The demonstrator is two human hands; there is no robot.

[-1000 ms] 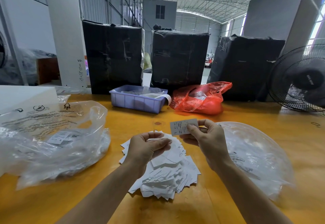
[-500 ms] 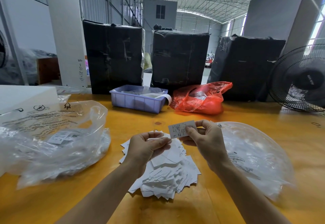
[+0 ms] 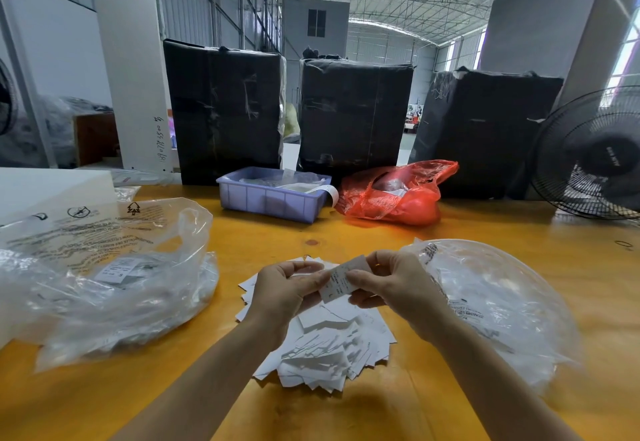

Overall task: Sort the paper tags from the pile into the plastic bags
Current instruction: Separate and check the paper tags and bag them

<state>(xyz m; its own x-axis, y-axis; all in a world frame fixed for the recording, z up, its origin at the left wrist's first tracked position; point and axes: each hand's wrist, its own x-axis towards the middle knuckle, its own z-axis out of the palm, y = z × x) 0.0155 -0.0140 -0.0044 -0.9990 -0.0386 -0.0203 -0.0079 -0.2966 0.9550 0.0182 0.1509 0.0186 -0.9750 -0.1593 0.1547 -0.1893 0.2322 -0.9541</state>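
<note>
1. Pile of paper tags [image 3: 325, 343]: white, loosely heaped on the wooden table [image 3: 346, 232], at 6 o'clock of the table area, directly under both forearms.
2. Left hand [image 3: 284, 288]: over the pile's far edge, fingers curled, thumb and fingertips touching the left end of 1 paper tag [image 3: 341, 278]. Whether it also holds a second tag beneath cannot be told.
3. Right hand [image 3: 391, 284]: just beside the left hand at its 3 o'clock, fingers curled, pinching the right end of the same tag. The tag is tilted, printed side toward the camera, held above the pile and clear of it.
4. Left plastic bag [image 3: 104, 278]: clear, crumpled, at 9 o'clock of the pile, mouth gaping toward the middle of the table. A few printed tags lie inside. Warning print shows on its upper face.
5. Right plastic bag [image 3: 502, 302]: clear, puffed into a dome, at 3 o'clock of the pile, touching the right forearm. Contents cannot be made out.
6. Purple tray [image 3: 273, 194]: at 12 o'clock, well apart from the pile, holding clear film and a white strip hanging over its right rim.
7. Red bag [image 3: 394, 194]: just beside the tray at its 3 o'clock.
8. 3 black wrapped bales [image 3: 353, 111]: upright in a row behind the tray and red bag.
9. Black fan [image 3: 595, 156]: at 2 o'clock, at the far right table edge.
</note>
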